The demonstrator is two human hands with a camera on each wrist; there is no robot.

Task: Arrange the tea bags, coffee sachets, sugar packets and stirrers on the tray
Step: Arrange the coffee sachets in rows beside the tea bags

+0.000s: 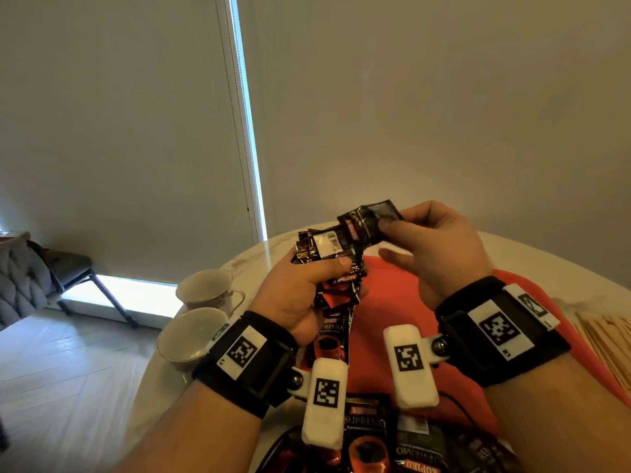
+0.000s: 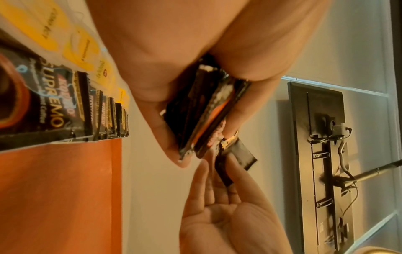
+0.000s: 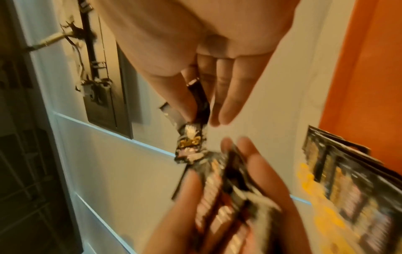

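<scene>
Fig.: coffee sachets held over orange tray (image 1: 392, 302).
We saw L hand (image 1: 293, 295) gripping a black sachet bundle (image 1: 327, 254); R hand (image 1: 440, 247) pinched one sachet (image 1: 372, 221); more sachets lay on the tray.

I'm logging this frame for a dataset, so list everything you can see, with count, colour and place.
coffee sachets in hand: a bunch, count unclear, black and red, gripped in the left hand above the tray
single sachet: one, black, pinched by the right hand, touching the bunch
laid sachets: a row, count unclear, black with red cups, near edge of the tray
tea bags: several, yellow tags, beside the laid sachets
tray: one, orange-red, on the table
table: one, white, round-edged
cups: two, pale, left of the tray
stirrers: a pile, pale wood, right of the tray
chair: one, dark, far left
left hand: one, wristband with marker
right hand: one, wristband with marker
</scene>
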